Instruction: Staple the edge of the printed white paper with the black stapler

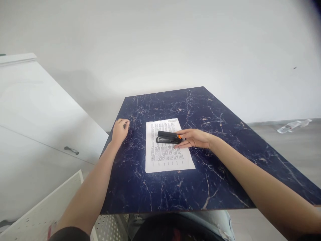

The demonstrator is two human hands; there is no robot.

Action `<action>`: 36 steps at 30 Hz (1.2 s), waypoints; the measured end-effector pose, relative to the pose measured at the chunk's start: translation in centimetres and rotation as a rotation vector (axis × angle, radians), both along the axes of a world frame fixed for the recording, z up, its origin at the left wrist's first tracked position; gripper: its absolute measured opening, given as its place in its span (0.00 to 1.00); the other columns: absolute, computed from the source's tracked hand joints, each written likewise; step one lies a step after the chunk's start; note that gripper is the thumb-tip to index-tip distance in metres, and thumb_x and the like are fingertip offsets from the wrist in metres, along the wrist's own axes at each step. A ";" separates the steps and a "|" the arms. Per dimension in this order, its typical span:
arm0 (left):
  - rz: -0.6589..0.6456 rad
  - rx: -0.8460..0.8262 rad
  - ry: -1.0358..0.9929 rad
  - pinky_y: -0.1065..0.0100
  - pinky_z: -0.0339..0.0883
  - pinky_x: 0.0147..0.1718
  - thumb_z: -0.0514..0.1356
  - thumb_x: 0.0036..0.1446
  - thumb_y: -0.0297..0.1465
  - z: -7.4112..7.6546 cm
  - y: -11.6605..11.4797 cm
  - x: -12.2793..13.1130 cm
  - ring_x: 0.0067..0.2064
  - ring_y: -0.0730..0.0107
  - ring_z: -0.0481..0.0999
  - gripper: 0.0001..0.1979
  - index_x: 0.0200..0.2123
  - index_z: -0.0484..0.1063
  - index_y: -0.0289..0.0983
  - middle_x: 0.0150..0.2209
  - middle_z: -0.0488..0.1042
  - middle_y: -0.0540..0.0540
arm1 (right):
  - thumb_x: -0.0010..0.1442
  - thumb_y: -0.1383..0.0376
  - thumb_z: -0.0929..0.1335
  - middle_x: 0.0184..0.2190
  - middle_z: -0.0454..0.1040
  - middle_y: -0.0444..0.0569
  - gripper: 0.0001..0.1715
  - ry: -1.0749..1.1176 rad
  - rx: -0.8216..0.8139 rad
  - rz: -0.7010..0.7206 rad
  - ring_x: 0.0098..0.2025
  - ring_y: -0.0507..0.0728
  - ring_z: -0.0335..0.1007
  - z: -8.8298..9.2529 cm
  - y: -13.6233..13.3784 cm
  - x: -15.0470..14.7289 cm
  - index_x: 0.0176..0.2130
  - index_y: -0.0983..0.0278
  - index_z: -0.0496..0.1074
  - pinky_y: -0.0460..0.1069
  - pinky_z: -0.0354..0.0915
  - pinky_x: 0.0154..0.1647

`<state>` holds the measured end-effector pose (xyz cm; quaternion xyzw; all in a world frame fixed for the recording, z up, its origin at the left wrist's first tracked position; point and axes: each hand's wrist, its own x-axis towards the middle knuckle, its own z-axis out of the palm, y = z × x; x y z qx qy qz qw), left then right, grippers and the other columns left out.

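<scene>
Right grip (197,137): clamped on stapler (167,135) | left grip (119,131): apart | cabinet (45,117): closed (contents hidden)

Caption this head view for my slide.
Fingers of the right hand hold a black stapler over printed paper; left hand is near the left edge of the table.

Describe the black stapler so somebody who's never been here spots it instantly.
On the dark blue, white-veined table lies white printed paper. Over it, the bare right hand holds the slim black stapler. Nothing else pairs black with bright orange.
</scene>
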<state>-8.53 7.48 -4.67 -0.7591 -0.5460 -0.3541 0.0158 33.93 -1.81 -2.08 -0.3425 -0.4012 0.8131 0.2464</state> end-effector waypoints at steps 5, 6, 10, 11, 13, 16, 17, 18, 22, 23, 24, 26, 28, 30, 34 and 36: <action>-0.266 -0.086 -0.159 0.67 0.64 0.34 0.58 0.67 0.37 0.9 -1.6 1.7 0.29 0.69 0.72 0.13 0.41 0.81 0.38 0.31 0.78 0.48 | 0.65 0.72 0.69 0.59 0.77 0.61 0.25 -0.004 -0.021 -0.042 0.54 0.66 0.81 0.1 0.0 -0.1 0.62 0.69 0.73 0.61 0.72 0.64; -0.306 -0.133 -0.184 0.68 0.63 0.31 0.59 0.67 0.38 1.0 -1.8 1.9 0.27 0.70 0.71 0.13 0.40 0.81 0.38 0.27 0.76 0.49 | 0.65 0.73 0.69 0.58 0.77 0.62 0.25 -0.008 -0.023 -0.049 0.54 0.66 0.81 0.0 0.0 -0.1 0.61 0.69 0.73 0.61 0.72 0.63; -0.409 -0.269 -0.288 0.69 0.61 0.28 0.59 0.67 0.38 1.2 -2.1 2.0 0.24 0.72 0.70 0.12 0.41 0.79 0.37 0.22 0.71 0.52 | 0.66 0.73 0.69 0.58 0.77 0.62 0.25 -0.018 -0.018 -0.051 0.54 0.64 0.80 -0.1 0.1 -0.2 0.61 0.69 0.73 0.58 0.72 0.64; -0.423 -0.284 -0.296 0.69 0.61 0.29 0.59 0.67 0.38 1.2 -2.1 1.9 0.24 0.72 0.70 0.12 0.41 0.79 0.37 0.22 0.72 0.52 | 0.66 0.72 0.69 0.59 0.76 0.62 0.25 -0.019 -0.011 -0.044 0.54 0.64 0.80 -0.1 0.1 -0.2 0.62 0.69 0.72 0.57 0.72 0.64; -0.429 -0.306 -0.302 0.69 0.61 0.29 0.59 0.66 0.38 1.3 -2.1 1.8 0.24 0.72 0.69 0.12 0.40 0.80 0.37 0.22 0.71 0.52 | 0.66 0.71 0.69 0.59 0.76 0.61 0.27 -0.026 0.012 -0.022 0.55 0.63 0.80 -0.1 0.1 -0.1 0.63 0.69 0.71 0.57 0.72 0.65; -0.417 -0.315 -0.306 0.69 0.60 0.28 0.60 0.65 0.39 1.5 -2.2 2.3 0.24 0.73 0.68 0.12 0.39 0.80 0.38 0.21 0.70 0.52 | 0.68 0.63 0.71 0.59 0.75 0.61 0.29 -0.083 0.084 0.006 0.52 0.63 0.81 0.0 0.0 -0.1 0.65 0.66 0.69 0.56 0.76 0.60; -0.402 -0.303 -0.331 0.69 0.60 0.28 0.61 0.65 0.39 1.7 -2.3 2.8 0.24 0.73 0.68 0.12 0.38 0.80 0.38 0.21 0.69 0.52 | 0.68 0.59 0.71 0.58 0.76 0.60 0.30 -0.124 0.130 0.013 0.49 0.62 0.82 0.0 -0.1 -0.3 0.66 0.65 0.68 0.56 0.78 0.57; -0.377 -0.284 -0.387 0.69 0.59 0.27 0.61 0.65 0.39 1.8 -2.4 3.5 0.24 0.73 0.67 0.12 0.38 0.80 0.38 0.21 0.69 0.52 | 0.67 0.55 0.71 0.57 0.77 0.60 0.32 -0.183 0.196 0.022 0.44 0.60 0.83 0.0 -0.2 -0.5 0.66 0.64 0.68 0.56 0.81 0.51; -0.293 -0.252 -0.883 0.71 0.60 0.25 0.63 0.63 0.39 2.0 -3.5 7.7 0.26 0.74 0.67 0.10 0.36 0.78 0.38 0.28 0.71 0.50 | 0.59 0.54 0.76 0.42 0.81 0.52 0.32 -0.607 0.681 0.015 0.26 0.53 0.74 -0.4 -0.6 -1.8 0.60 0.60 0.74 0.51 0.74 0.27; -0.308 -0.273 -1.009 0.71 0.63 0.27 0.63 0.62 0.38 1.9 -3.9 8.8 0.29 0.73 0.70 0.09 0.35 0.77 0.38 0.30 0.72 0.48 | 0.58 0.55 0.76 0.37 0.80 0.50 0.27 -0.721 0.827 -0.016 0.25 0.52 0.71 -0.5 -0.7 -2.2 0.54 0.61 0.77 0.50 0.70 0.26; -0.325 -0.303 -1.113 0.71 0.66 0.30 0.63 0.61 0.37 1.9 -4.3 9.8 0.33 0.72 0.73 0.09 0.36 0.77 0.38 0.33 0.74 0.47 | 0.58 0.56 0.76 0.33 0.79 0.47 0.20 -0.807 0.955 -0.051 0.25 0.52 0.70 -0.6 -0.8 -2.5 0.49 0.61 0.79 0.49 0.66 0.26; -0.339 -0.368 -1.270 0.69 0.70 0.37 0.62 0.62 0.36 1.6 -5.2 11.4 0.40 0.70 0.76 0.08 0.38 0.76 0.38 0.40 0.76 0.44 | 0.60 0.57 0.75 0.27 0.75 0.44 0.11 -0.875 1.130 -0.110 0.26 0.52 0.67 -0.4 -1.1 -2.9 0.40 0.62 0.80 0.49 0.61 0.28; -0.300 -0.423 -1.392 0.67 0.72 0.44 0.60 0.63 0.36 1.3 -5.9 12.5 0.46 0.68 0.78 0.08 0.39 0.74 0.38 0.45 0.78 0.43 | 0.62 0.56 0.73 0.25 0.74 0.43 0.10 -0.848 1.208 -0.164 0.26 0.53 0.66 0.2 -1.5 -3.1 0.36 0.61 0.79 0.50 0.59 0.29; -0.250 -0.473 -1.495 0.64 0.72 0.50 0.59 0.63 0.36 1.2 -6.5 13.3 0.51 0.65 0.78 0.08 0.39 0.73 0.38 0.49 0.78 0.41 | 0.64 0.55 0.72 0.26 0.73 0.44 0.12 -0.820 1.258 -0.281 0.27 0.53 0.66 0.9 -2.1 -3.2 0.36 0.61 0.78 0.51 0.59 0.30; -0.358 -0.644 -1.658 0.59 0.71 0.57 0.57 0.65 0.38 1.3 -7.7 14.3 0.59 0.59 0.76 0.11 0.40 0.74 0.37 0.52 0.78 0.39 | 0.67 0.55 0.70 0.35 0.77 0.49 0.13 -0.804 1.424 -0.487 0.34 0.57 0.72 1.3 -3.3 -3.8 0.45 0.60 0.78 0.53 0.66 0.35; -0.444 -0.736 -1.726 0.59 0.71 0.59 0.56 0.67 0.39 1.5 -8.1 14.7 0.61 0.58 0.75 0.13 0.41 0.75 0.36 0.52 0.78 0.38 | 0.69 0.58 0.68 0.39 0.79 0.51 0.13 -0.839 1.553 -0.495 0.39 0.59 0.74 0.8 -3.8 -4.2 0.50 0.58 0.78 0.54 0.69 0.39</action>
